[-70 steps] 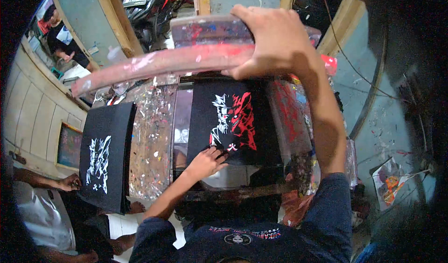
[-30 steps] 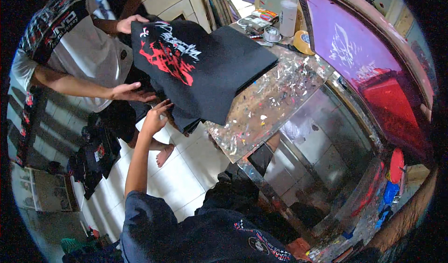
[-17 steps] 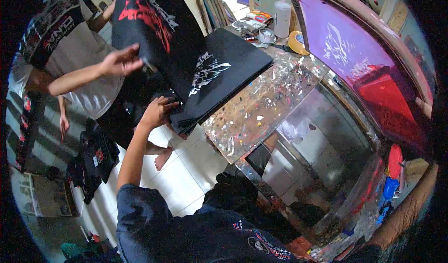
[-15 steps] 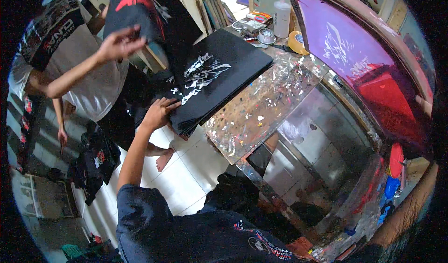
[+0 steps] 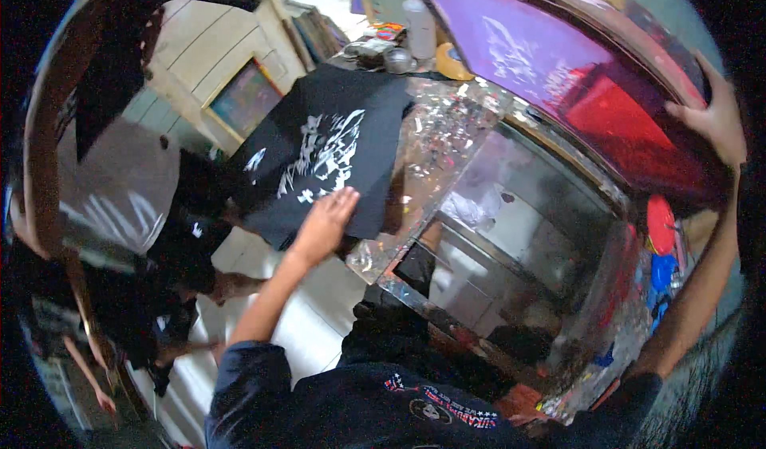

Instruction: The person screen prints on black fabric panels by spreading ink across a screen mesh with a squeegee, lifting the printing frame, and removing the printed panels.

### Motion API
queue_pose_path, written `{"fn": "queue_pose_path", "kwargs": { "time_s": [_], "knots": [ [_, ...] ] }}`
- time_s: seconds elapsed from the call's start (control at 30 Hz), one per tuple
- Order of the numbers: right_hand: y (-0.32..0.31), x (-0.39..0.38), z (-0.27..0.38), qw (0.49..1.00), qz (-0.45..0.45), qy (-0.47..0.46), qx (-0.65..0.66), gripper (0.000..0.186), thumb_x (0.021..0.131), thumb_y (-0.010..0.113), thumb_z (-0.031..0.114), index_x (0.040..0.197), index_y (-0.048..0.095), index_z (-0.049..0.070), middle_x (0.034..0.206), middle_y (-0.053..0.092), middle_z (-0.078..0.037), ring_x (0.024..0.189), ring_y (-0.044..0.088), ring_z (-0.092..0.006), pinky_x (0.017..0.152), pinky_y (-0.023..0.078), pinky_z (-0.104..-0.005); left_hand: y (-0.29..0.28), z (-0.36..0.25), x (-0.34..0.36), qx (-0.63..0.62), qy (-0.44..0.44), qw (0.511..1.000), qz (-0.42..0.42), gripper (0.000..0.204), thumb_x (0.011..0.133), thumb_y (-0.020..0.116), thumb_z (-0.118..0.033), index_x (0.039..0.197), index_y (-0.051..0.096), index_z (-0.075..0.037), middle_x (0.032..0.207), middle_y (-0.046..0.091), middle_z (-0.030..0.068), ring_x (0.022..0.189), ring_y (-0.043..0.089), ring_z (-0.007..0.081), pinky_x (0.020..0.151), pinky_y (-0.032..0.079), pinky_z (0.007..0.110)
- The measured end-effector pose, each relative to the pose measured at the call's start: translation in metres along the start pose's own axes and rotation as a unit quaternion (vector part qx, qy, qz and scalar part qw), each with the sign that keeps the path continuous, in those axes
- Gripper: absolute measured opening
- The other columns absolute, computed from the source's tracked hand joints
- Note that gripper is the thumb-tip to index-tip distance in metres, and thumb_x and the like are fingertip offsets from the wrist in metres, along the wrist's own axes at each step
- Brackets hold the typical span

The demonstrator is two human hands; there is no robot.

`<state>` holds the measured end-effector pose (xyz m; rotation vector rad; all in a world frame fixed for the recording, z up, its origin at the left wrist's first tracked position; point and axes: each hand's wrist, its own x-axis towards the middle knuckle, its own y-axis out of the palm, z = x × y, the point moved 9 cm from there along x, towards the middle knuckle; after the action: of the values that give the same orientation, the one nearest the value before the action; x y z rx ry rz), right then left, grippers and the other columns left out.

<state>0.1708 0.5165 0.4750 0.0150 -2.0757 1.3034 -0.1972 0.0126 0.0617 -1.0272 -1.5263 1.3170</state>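
Note:
My left hand [image 5: 325, 224] grips the near edge of a black fabric piece [image 5: 367, 154] with a white brush-like print. The piece spreads above the left end of the paint-spattered board [image 5: 423, 146]; my fingers lie over its edge and the thumb is hidden. At the right, my right hand [image 5: 722, 118] is closed around the outer edge of a raised screen-printing frame [image 5: 654, 42]. Its purple mesh [image 5: 495, 18] carries a pale design, and red ink [image 5: 618, 118] covers its lower part.
A glass-topped table [image 5: 550, 210] stands before me. A co-worker [image 5: 112, 178] at the left has a dark cloth near a raised arm. A bottle [image 5: 419, 30] and yellow tape roll [image 5: 453, 62] stand behind the board. Red [image 5: 660, 224] and blue [image 5: 662, 277] items lie at the right.
My left hand has moved right, drawing the black piece toward me over the board's edge. The co-worker's arm has pulled back left with the red-printed black cloth. My right hand stays at the frame.

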Motion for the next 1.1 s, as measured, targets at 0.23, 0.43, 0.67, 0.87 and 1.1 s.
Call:
{"fn": "queue_pose_path", "kwargs": {
  "time_s": [0.23, 0.43, 0.67, 0.87, 1.1],
  "knots": [
    [-0.034, -0.002, 0.071, 0.999, 0.021, 0.046, 0.01, 0.107, 0.061, 0.09, 0.05, 0.146, 0.052, -0.004, 0.139, 0.062, -0.024, 0.131, 0.058, -0.0327, 0.113, 0.041, -0.04, 0.096, -0.209, 0.066, -0.091, 0.05, 0.994, -0.043, 0.076, 0.089, 0.051, -0.007, 0.156, 0.024, 0.013, 0.164, 0.021, 0.0343, 0.155, 0.012, 0.0511, 0.123, 0.009, 0.068],
    [-0.055, 0.002, 0.092, 0.989, 0.071, 0.126, 0.038, 0.117, 0.051, 0.088, 0.067, 0.132, 0.06, -0.013, 0.13, 0.064, -0.033, 0.12, 0.065, -0.0416, 0.105, 0.05, -0.0421, 0.127, -0.343, 0.047, -0.106, 0.181, 0.976, -0.056, 0.071, 0.09, 0.05, -0.013, 0.153, 0.033, 0.013, 0.163, 0.021, 0.0358, 0.155, 0.011, 0.0525, 0.12, 0.01, 0.073],
    [-0.056, -0.006, 0.093, 0.988, 0.109, 0.096, 0.054, 0.122, 0.052, 0.082, 0.075, 0.132, 0.06, -0.014, 0.131, 0.063, -0.035, 0.119, 0.065, -0.0434, 0.105, 0.051, -0.042, 0.118, -0.44, 0.028, -0.151, 0.314, 0.935, -0.065, 0.069, 0.091, 0.048, -0.012, 0.155, 0.032, 0.009, 0.165, 0.022, 0.0315, 0.155, 0.015, 0.0498, 0.119, 0.016, 0.075],
    [-0.051, -0.004, 0.093, 0.993, 0.065, 0.083, 0.046, 0.118, 0.052, 0.081, 0.074, 0.129, 0.062, -0.013, 0.126, 0.066, -0.035, 0.115, 0.067, -0.0434, 0.101, 0.052, -0.043, 0.122, -0.47, 0.004, -0.145, 0.422, 0.895, -0.017, 0.076, 0.091, 0.055, -0.023, 0.156, 0.032, 0.009, 0.166, 0.021, 0.0311, 0.157, 0.012, 0.0477, 0.122, 0.012, 0.07],
    [-0.057, -0.008, 0.101, 0.993, 0.069, 0.078, 0.051, 0.116, 0.051, 0.082, 0.073, 0.128, 0.064, -0.012, 0.122, 0.068, -0.034, 0.112, 0.069, -0.0428, 0.099, 0.054, -0.0431, 0.127, -0.489, 0.02, -0.097, 0.421, 0.902, 0.002, 0.088, 0.087, 0.061, -0.032, 0.159, 0.027, 0.005, 0.168, 0.015, 0.0297, 0.157, 0.009, 0.0476, 0.121, 0.008, 0.073]
  ]
}}
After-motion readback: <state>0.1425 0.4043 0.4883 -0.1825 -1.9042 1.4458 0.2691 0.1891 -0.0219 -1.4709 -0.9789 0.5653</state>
